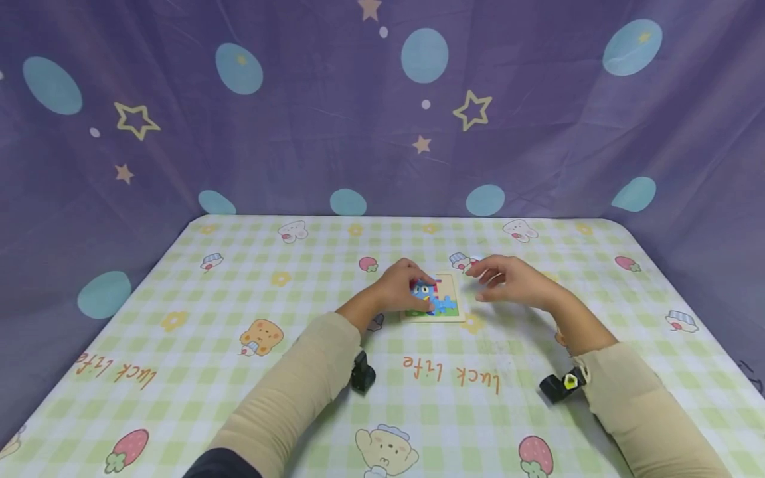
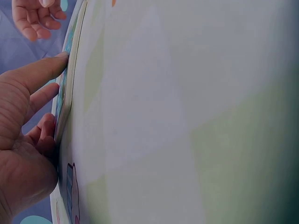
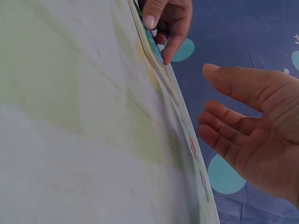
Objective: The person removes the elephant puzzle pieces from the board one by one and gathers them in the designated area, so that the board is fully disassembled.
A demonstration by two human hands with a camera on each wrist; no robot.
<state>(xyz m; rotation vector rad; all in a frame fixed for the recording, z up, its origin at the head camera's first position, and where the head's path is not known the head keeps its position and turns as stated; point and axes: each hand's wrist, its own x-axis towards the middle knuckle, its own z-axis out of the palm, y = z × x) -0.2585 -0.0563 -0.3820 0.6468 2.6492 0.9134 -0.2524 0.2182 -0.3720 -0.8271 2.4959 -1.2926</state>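
Observation:
A small wooden jigsaw puzzle board (image 1: 449, 284) lies flat near the middle of the table. Blue and green pieces (image 1: 445, 305) with a cartoon character fill part of it; its upper right part shows bare wood. My left hand (image 1: 396, 287) is over the board's left side, thumb and fingers spread apart and touching the pieces. In the left wrist view the thumb (image 2: 44, 72) reaches straight onto the puzzle's top face. To the right of the board, my right hand (image 3: 261, 126) hovers above the table with loosely bent fingers and holds nothing.
A checked tablecloth (image 1: 287, 411) with printed cartoons covers the table. Behind it hangs a purple curtain (image 1: 335, 133) with stars and blue ovals. A black wrist mount (image 1: 362, 373) sits at the left cuff, another mount (image 1: 556, 388) at the right.

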